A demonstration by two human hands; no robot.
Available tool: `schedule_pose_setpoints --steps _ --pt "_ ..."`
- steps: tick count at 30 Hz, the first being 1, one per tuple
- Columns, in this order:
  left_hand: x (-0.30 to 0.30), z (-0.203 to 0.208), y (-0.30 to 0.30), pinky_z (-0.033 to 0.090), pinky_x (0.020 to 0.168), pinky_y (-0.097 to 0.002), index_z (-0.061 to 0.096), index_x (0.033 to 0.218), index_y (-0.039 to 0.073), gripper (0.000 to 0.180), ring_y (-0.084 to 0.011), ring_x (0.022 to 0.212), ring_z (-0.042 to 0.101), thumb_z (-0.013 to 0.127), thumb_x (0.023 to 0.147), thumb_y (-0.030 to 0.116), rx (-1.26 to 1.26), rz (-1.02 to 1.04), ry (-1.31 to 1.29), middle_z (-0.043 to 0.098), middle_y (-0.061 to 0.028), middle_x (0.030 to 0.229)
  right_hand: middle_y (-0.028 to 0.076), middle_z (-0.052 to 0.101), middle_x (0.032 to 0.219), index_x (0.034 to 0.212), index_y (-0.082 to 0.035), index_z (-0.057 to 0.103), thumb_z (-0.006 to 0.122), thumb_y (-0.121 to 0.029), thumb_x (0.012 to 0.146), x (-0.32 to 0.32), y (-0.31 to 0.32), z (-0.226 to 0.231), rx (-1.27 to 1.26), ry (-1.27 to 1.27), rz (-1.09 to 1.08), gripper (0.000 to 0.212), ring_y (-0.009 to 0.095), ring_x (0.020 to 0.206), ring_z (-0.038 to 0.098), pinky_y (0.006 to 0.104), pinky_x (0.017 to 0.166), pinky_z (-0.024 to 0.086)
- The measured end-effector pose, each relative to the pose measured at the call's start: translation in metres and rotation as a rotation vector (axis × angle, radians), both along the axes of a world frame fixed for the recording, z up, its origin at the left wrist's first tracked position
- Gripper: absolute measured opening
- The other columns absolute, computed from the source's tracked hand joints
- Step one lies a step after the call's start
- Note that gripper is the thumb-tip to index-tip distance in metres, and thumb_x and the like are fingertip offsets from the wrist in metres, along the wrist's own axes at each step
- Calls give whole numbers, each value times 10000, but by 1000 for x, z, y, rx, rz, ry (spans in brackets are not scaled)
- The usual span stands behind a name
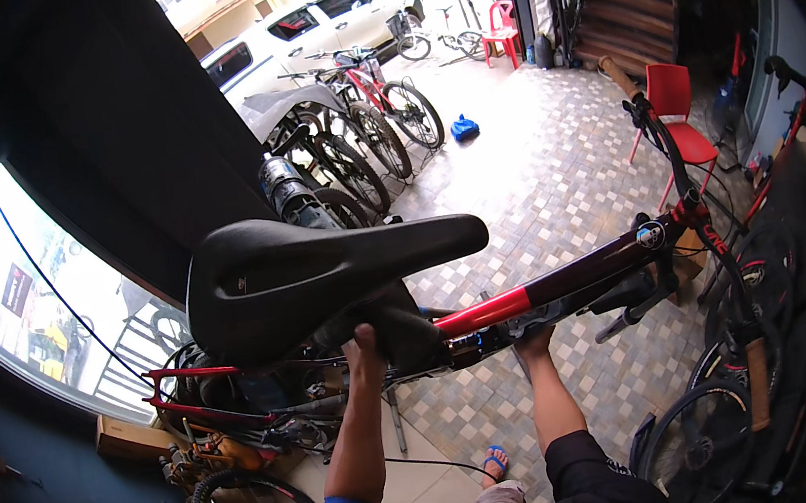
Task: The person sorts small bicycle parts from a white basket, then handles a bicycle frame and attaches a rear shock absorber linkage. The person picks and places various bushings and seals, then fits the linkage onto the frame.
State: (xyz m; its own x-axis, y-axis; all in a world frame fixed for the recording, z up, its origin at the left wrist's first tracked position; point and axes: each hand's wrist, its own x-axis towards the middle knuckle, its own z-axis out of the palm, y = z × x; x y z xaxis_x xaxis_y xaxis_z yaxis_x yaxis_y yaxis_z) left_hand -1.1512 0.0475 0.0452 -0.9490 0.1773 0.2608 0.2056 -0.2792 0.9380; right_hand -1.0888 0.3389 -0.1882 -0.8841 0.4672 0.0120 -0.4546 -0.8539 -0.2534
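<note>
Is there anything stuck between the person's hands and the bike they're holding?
Nothing visible. The left hand already touches the underside of the black saddle, and the right hand presses up against the red and black bike frame. The saddle hides the left fingers, so their grip cannot be told.

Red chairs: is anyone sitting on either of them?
No. Both red chairs stand bare on the tiled floor, with nobody seated on them.
</note>
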Motion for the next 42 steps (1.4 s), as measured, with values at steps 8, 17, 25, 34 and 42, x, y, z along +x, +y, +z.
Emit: schedule_pose_setpoints --steps 8,17,25,34,42 --pt "46 39 12 480 950 -372 581 1279 13 1000 -201 1069 571 762 688 799 38 153 101 593 -61 1165 26 638 1142 1224 -181 594 448 -526 1032 41 -17 1 -24 -58 -14 420 225 1051 638 443 955 534" --pt "174 62 -35 513 896 -374 677 1143 19 763 -186 1012 616 770 779 683 -23 -40 64 651 -57 1086 34 650 1075 1154 -178 618 437 -519 1040 169 -62 -13 -10 -104 -126 402 228 981 649 480 933 540" --pt "290 71 -99 501 952 -374 684 1184 7 579 -235 1069 636 770 839 463 -123 -95 111 686 -120 1140 64 689 1078 1098 -142 652 479 -543 991 321 -158 33 -14 -105 -183 451 258 1001 663 475 933 533" --pt "417 74 -187 520 942 -375 701 1178 30 448 -237 1026 665 787 829 298 -336 -361 79 711 -122 1111 69 712 1126 1123 -156 684 462 -617 962 488 -246 27 -118 -232 -304 536 291 1059 669 502 988 523" --pt "509 87 -220 547 874 -384 701 1161 38 549 -261 971 688 801 843 475 -465 -543 45 711 -142 1103 55 713 1037 1023 -154 675 538 -569 933 584 -285 29 -179 -333 -343 446 283 978 673 491 936 546"
